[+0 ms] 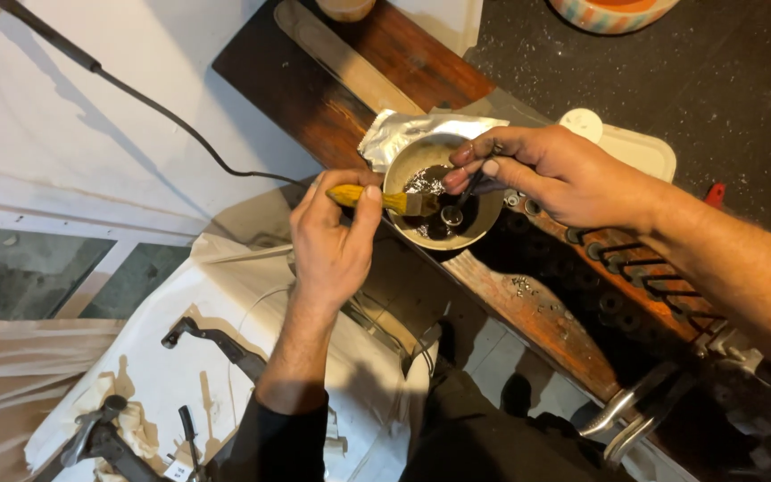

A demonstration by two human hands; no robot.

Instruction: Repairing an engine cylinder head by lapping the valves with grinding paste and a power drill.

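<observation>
While left hand (pixel 332 236) grips a yellow-handled brush (pixel 385 200), right hand (pixel 537 170) pinches a small part (pixel 472 186) over the bowl (pixel 403 161). Dark liquid (pixel 430 178) and another part (pixel 451 215) inside; cleaning looks midway.

Wooden bench (pixel 528 312): metal bowl (pixel 403 161) on foil (pixel 403 129), white lid (pixel 640 147), dark springs (pixel 644 268) on it.

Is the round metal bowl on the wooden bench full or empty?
Partly filled: the round metal bowl holds dark liquid and small metal parts, with bare wall above.

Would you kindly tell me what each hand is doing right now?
Left hand: closed on a brush.
Right hand: pinching a small dark part over the bowl.
</observation>
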